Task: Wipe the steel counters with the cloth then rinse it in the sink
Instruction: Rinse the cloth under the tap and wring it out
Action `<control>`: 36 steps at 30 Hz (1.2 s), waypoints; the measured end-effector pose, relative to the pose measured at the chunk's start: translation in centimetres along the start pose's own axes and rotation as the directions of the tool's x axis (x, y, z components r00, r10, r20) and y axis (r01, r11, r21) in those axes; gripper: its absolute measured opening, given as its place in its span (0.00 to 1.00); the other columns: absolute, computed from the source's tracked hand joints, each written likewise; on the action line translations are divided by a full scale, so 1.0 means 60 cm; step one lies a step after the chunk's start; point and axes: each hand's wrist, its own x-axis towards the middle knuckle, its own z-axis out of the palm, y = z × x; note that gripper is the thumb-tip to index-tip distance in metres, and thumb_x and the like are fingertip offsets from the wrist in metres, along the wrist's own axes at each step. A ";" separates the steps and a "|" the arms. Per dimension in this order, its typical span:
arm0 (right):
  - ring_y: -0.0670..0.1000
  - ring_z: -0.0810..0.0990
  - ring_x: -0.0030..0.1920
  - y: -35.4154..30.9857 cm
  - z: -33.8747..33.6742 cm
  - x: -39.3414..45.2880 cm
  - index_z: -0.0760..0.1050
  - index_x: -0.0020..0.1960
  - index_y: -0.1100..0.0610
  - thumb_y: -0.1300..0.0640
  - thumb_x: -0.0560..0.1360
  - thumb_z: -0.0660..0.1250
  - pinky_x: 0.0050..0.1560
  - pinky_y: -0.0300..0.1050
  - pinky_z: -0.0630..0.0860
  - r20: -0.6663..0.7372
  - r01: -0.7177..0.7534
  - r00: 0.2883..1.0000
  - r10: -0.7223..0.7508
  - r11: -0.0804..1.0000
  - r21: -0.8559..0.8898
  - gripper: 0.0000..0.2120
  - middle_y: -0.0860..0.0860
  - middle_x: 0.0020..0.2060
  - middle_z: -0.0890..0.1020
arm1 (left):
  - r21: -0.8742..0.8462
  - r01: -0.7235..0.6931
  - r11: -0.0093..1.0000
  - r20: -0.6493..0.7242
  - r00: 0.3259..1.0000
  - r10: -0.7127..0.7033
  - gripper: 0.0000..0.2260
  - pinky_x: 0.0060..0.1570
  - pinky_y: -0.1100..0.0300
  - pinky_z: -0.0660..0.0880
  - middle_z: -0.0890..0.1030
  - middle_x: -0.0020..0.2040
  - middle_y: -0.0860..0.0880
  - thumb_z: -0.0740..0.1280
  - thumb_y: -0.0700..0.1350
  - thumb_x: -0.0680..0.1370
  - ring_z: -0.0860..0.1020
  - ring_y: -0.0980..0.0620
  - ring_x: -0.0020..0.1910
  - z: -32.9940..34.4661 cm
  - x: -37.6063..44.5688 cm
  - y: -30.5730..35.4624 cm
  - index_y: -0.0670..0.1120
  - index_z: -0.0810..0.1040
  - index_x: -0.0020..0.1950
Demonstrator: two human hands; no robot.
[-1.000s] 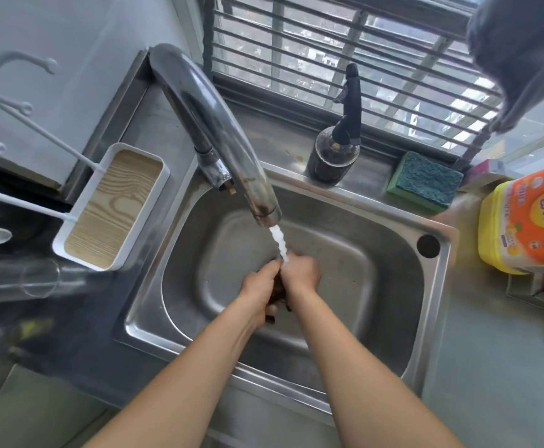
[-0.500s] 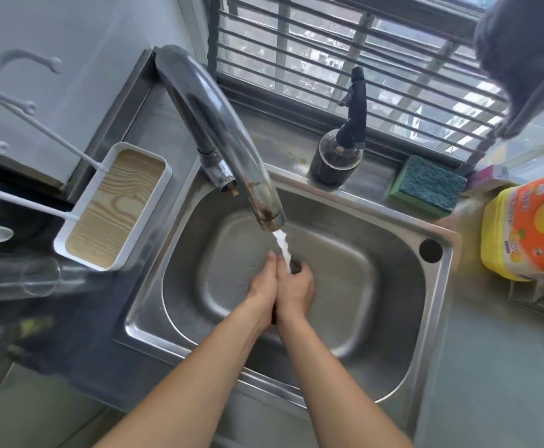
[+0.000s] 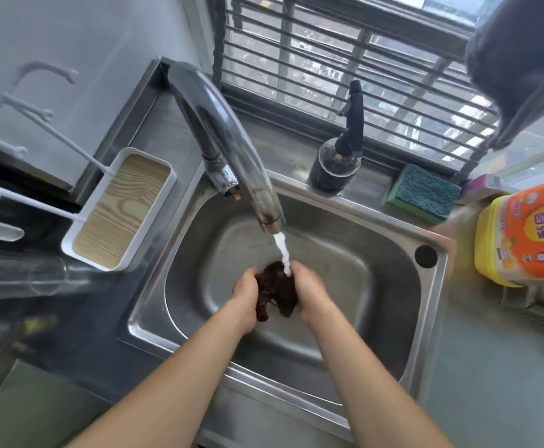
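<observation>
Both hands over steel sink [image 3: 432,324]: left hand [image 3: 246,294] and right hand [image 3: 311,291] fingers clamped on dark brown cloth [image 3: 275,291] under tap [image 3: 232,150] water stream [image 3: 283,252]. Orange-yellow detergent bottle [image 3: 523,240] on bench, label text unreadable.

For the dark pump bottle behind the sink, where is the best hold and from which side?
Probably the round glass body of the pump bottle, approached from the sink side, fingers wrapping its lower half. It stands upright on the ledge with the window grille close behind and the green sponge to its right; the thin, angled pump head offers a poor hold.
</observation>
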 end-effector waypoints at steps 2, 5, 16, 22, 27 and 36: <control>0.53 0.83 0.47 0.034 0.040 -0.005 0.77 0.60 0.60 0.53 0.79 0.67 0.41 0.38 0.76 -0.029 0.103 0.994 -0.107 0.988 -0.116 0.13 0.56 0.50 0.84 | -0.061 0.008 0.998 0.061 0.998 -0.004 0.21 0.43 0.56 0.77 0.84 0.47 0.42 0.58 0.59 0.81 0.81 0.44 0.46 0.020 -0.008 0.001 0.44 0.81 0.48; 0.59 0.83 0.52 0.052 0.064 -0.004 0.77 0.51 0.58 0.47 0.77 0.71 0.51 0.47 0.76 -0.274 0.218 0.920 -0.280 0.947 -0.235 0.14 0.57 0.49 0.85 | -0.063 0.007 0.998 0.131 0.991 0.001 0.22 0.42 0.60 0.77 0.84 0.40 0.46 0.56 0.58 0.83 0.81 0.49 0.39 0.032 -0.027 0.003 0.44 0.81 0.44; 0.58 0.83 0.38 -0.010 0.025 0.018 0.82 0.36 0.60 0.50 0.72 0.70 0.39 0.50 0.78 -0.118 -0.036 0.993 0.015 0.984 -0.173 0.14 0.59 0.37 0.85 | 0.278 -0.059 0.959 0.159 0.987 0.015 0.23 0.26 0.66 0.64 0.73 0.23 0.49 0.64 0.64 0.78 0.67 0.52 0.17 0.017 -0.029 -0.004 0.47 0.74 0.35; 0.58 0.82 0.42 -0.009 -0.051 0.031 0.80 0.48 0.56 0.54 0.79 0.61 0.49 0.53 0.81 0.095 -0.129 0.990 0.107 0.953 0.276 0.10 0.58 0.42 0.83 | 0.055 -0.125 0.991 0.177 0.978 0.114 0.04 0.19 0.67 0.65 0.76 0.36 0.44 0.65 0.41 0.81 0.72 0.51 0.27 -0.005 -0.007 0.008 0.43 0.75 0.47; 0.57 0.83 0.47 0.048 0.020 0.009 0.78 0.55 0.54 0.48 0.75 0.68 0.46 0.47 0.79 0.008 0.080 0.997 -0.080 0.997 -0.002 0.13 0.61 0.50 0.85 | -0.011 -0.044 0.999 0.081 0.996 0.045 0.19 0.27 0.62 0.72 0.79 0.31 0.45 0.56 0.51 0.84 0.75 0.46 0.36 0.029 -0.022 0.004 0.44 0.76 0.39; 0.60 0.85 0.51 0.004 0.035 0.008 0.85 0.48 0.61 0.47 0.76 0.71 0.45 0.45 0.74 -0.284 0.047 0.951 -0.118 0.968 -0.246 0.16 0.60 0.47 0.87 | 0.109 -0.150 0.983 0.110 0.984 0.138 0.19 0.30 0.61 0.72 0.82 0.34 0.47 0.67 0.58 0.79 0.79 0.47 0.32 0.032 -0.022 -0.014 0.43 0.81 0.42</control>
